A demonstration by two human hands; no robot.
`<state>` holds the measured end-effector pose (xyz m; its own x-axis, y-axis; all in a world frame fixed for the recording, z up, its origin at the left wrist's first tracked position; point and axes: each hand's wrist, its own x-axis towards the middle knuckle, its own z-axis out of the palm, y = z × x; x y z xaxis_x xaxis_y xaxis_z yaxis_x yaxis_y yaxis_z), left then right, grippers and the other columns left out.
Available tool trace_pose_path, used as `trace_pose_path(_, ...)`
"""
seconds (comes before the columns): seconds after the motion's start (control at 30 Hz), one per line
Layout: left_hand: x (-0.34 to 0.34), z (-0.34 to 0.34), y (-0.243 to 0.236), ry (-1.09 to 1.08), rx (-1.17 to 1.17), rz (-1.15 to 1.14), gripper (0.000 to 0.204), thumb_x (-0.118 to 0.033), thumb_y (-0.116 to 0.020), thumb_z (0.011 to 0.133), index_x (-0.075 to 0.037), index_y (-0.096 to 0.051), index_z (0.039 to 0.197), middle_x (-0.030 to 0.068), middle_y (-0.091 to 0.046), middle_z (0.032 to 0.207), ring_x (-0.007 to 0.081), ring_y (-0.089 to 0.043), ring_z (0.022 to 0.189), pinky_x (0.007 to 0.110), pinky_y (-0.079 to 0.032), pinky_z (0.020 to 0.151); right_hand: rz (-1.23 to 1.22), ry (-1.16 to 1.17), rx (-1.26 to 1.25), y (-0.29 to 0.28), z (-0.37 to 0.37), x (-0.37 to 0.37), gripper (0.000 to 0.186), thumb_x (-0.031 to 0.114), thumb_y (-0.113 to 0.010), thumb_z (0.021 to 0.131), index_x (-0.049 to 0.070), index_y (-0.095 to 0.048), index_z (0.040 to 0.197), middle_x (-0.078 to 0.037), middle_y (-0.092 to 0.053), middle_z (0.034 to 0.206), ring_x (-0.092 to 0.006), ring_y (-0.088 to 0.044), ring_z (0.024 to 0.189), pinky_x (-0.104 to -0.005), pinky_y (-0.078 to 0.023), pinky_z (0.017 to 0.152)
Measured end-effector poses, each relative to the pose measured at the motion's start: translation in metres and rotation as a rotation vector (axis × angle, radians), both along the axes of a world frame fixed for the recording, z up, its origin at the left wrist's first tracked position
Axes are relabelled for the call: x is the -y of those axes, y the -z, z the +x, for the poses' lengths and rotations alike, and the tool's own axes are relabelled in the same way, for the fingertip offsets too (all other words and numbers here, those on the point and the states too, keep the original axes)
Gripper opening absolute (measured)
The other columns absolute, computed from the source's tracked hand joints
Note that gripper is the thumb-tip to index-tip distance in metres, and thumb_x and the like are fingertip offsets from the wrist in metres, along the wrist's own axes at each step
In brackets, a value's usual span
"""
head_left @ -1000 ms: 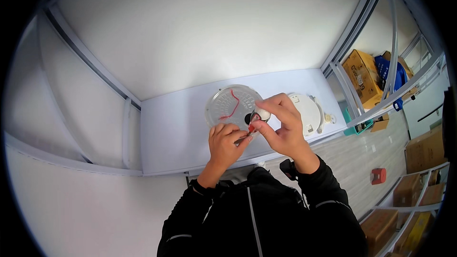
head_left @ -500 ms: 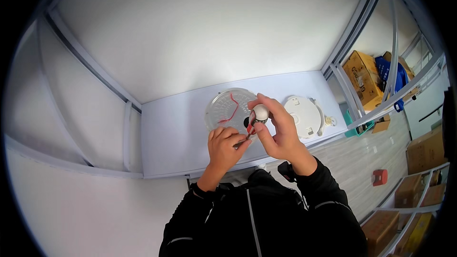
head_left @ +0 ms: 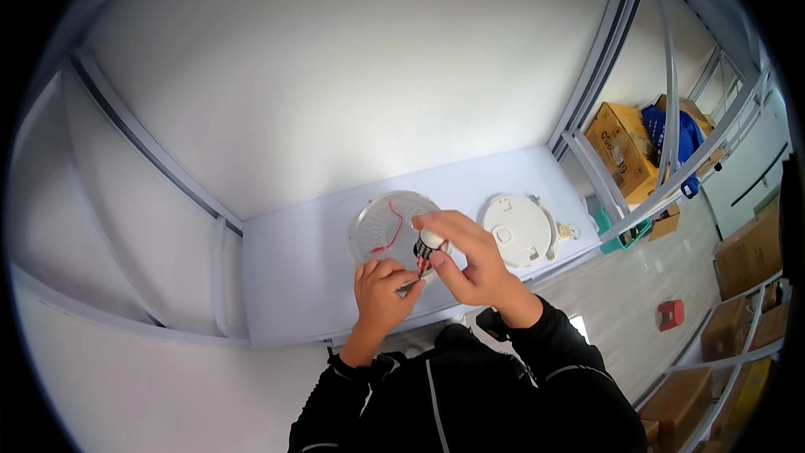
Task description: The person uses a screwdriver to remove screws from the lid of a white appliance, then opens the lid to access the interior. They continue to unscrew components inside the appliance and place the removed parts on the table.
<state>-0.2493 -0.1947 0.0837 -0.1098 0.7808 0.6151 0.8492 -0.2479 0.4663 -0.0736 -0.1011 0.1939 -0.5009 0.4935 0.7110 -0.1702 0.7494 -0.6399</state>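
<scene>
My right hand (head_left: pixel 475 266) grips a small round part with a white top (head_left: pixel 433 239) and a black-marked side. Red, wire-like pieces (head_left: pixel 424 264) show below that part and run to my left hand (head_left: pixel 385 294). The fingertips of my left hand are pinched together there, and what they hold is too small to make out. Beneath both hands lies a round, clear, ribbed dish (head_left: pixel 362 231) with a loose red wire (head_left: pixel 394 226) in it. A white round disc-shaped housing (head_left: pixel 518 231) rests on the table, right of my right hand.
A small pale coiled part (head_left: pixel 568 231) is beside the housing. The white table (head_left: pixel 293 260) meets a white wall, with grey frame posts (head_left: pixel 587 67) at the right. Beyond stand a yellow carton (head_left: pixel 622 151), a teal crate (head_left: pixel 625 236), a red stool (head_left: pixel 671 315) and shelved boxes (head_left: pixel 671 398).
My view has shifted, so the table sits lower in the picture. The part in my right hand has tilted, showing more of its black side. Both hands keep their grips.
</scene>
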Motion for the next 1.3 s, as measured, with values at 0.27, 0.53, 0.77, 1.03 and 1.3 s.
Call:
trace_pose_path(0.27, 0.000, 0.000, 0.003, 0.003, 0.008, 0.042, 0.018, -0.020, -0.093, 0.069, -0.021, -0.078, 0.079, -0.0066, -0.064, 0.083, 0.0202, -0.060, 0.084, 0.037, -0.042, 0.077, 0.008, 0.038, -0.006, 0.006, 0.000, -0.001, 0.042, 0.001, -0.082, 0.088, 0.004, -0.075, 0.130, -0.011, -0.066, 0.119, -0.0235, -0.068, 0.092, -0.0357, -0.056, 0.082)
trace_pose_path(0.53, 0.000, -0.002, 0.005, -0.015, -0.033, 0.036, 0.015, -0.027, -0.092, 0.073, -0.022, -0.081, 0.081, -0.0083, -0.062, 0.084, 0.0182, -0.060, 0.086, 0.037, -0.042, 0.081, 0.055, -0.076, -0.066, -0.003, -0.006, 0.003, 0.044, 0.003, -0.080, 0.090, 0.003, -0.072, 0.133, -0.016, -0.070, 0.116, -0.0254, -0.068, 0.095, -0.0363, -0.056, 0.083)
trace_pose_path(0.77, 0.002, -0.003, 0.007, 0.000, -0.028, 0.019, 0.018, -0.025, -0.094, 0.069, -0.022, -0.079, 0.079, -0.0071, -0.065, 0.086, 0.0192, -0.061, 0.088, 0.038, -0.043, 0.081, 0.047, 0.098, 0.039, 0.001, 0.001, 0.000, 0.035, 0.004, -0.074, 0.093, 0.002, -0.073, 0.128, -0.018, -0.072, 0.117, -0.0270, -0.068, 0.095, -0.0367, -0.055, 0.083)
trace_pose_path(1.03, 0.005, -0.003, 0.004, -0.007, -0.017, -0.029, 0.013, -0.030, -0.090, 0.077, -0.022, -0.083, 0.086, -0.0083, -0.066, 0.088, 0.0177, -0.061, 0.090, 0.037, -0.042, 0.085, 0.034, -0.080, -0.061, -0.001, -0.011, 0.011, 0.033, 0.004, -0.075, 0.093, 0.002, -0.074, 0.126, -0.018, -0.067, 0.126, -0.0312, -0.068, 0.097, -0.0396, -0.056, 0.085)
trace_pose_path(1.3, 0.007, -0.002, 0.005, -0.009, -0.013, -0.053, 0.018, -0.034, -0.089, 0.078, -0.020, -0.083, 0.087, -0.0071, -0.067, 0.090, 0.0187, -0.062, 0.095, 0.038, -0.042, 0.087, 0.027, 0.008, -0.022, 0.007, -0.004, 0.012, 0.035, 0.003, -0.078, 0.090, 0.003, -0.075, 0.124, -0.016, -0.067, 0.125, -0.0315, -0.068, 0.097, -0.0370, -0.056, 0.083)
